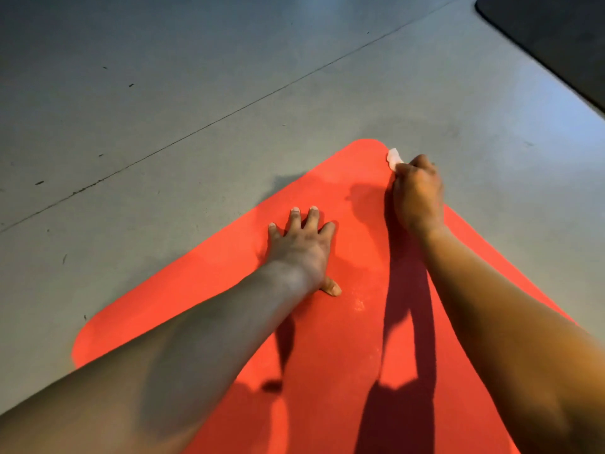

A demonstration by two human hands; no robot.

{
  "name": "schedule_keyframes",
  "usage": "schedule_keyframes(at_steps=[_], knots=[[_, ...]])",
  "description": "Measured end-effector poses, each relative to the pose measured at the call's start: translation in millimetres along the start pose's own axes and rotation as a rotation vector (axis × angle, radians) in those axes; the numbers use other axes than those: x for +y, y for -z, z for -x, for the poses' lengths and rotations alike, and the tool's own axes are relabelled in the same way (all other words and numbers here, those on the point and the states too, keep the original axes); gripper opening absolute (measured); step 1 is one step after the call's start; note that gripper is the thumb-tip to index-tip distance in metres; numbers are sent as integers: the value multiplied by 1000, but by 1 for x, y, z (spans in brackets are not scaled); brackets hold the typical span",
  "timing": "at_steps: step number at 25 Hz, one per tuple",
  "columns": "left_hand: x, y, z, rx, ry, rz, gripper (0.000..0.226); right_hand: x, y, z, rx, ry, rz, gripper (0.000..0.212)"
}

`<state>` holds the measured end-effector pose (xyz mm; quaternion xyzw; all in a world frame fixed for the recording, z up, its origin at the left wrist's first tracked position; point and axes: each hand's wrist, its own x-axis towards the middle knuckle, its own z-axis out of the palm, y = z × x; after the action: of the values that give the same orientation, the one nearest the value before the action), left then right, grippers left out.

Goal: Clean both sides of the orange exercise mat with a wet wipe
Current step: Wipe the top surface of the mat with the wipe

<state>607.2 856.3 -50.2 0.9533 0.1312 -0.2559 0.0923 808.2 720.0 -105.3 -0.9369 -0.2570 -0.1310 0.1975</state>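
The orange exercise mat [343,322] lies flat on the grey floor, with one rounded corner pointing away from me. My left hand [302,249] presses flat on the mat's middle, fingers spread. Near the far right edge of the mat, close to that corner, my right hand [419,194] grips a white wet wipe [394,158]. A bit of the wipe sticks out beyond my knuckles; the rest is hidden under the hand.
Bare grey floor [163,109] with a thin seam line surrounds the mat on the left and far side. A dark mat or rug [556,37] lies at the top right corner of the view.
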Motion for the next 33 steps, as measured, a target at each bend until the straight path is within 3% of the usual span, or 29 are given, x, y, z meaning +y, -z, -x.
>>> schedule_keyframes(at_steps=[2, 8, 10, 12, 13, 15, 19, 21, 24, 27, 29, 32, 33], knots=[[2, -1, 1, -8, 16, 9, 123, 16, 12, 19, 36, -141, 8, 39], [15, 2, 8, -55, 67, -50, 120, 40, 47, 92, 72, -289, 87, 27], [26, -1, 20, 10, 15, -102, 99, 55, 67, 123, 77, -355, 98, 30], [40, -11, 39, 148, -159, -190, 62, 75, 91, 155, 60, -444, 88, 28], [48, -18, 47, 176, -248, -214, 55, 84, 102, 171, 33, -490, 86, 27], [65, -29, 58, 120, -331, -175, 60, 96, 123, 196, 13, -546, 123, 30], [91, -30, 55, -99, -227, -105, 83, 91, 136, 206, -50, -586, 101, 25], [94, -32, 54, -128, -222, -146, 93, 63, 133, 207, -82, -423, 7, 21], [90, -38, 57, -101, -233, -94, 97, 12, 122, 212, -201, -6, -72, 19], [89, -42, 57, -85, -228, -39, 96, 12, 120, 202, -261, 257, -56, 24], [90, -43, 55, -83, -228, -26, 95, 42, 116, 191, -142, 71, -9, 21], [88, -45, 53, -71, -229, -28, 95, 83, 120, 175, 27, -503, -150, 13], [87, -46, 52, -71, -229, -30, 95, 83, 117, 175, 32, -514, -122, 15]])
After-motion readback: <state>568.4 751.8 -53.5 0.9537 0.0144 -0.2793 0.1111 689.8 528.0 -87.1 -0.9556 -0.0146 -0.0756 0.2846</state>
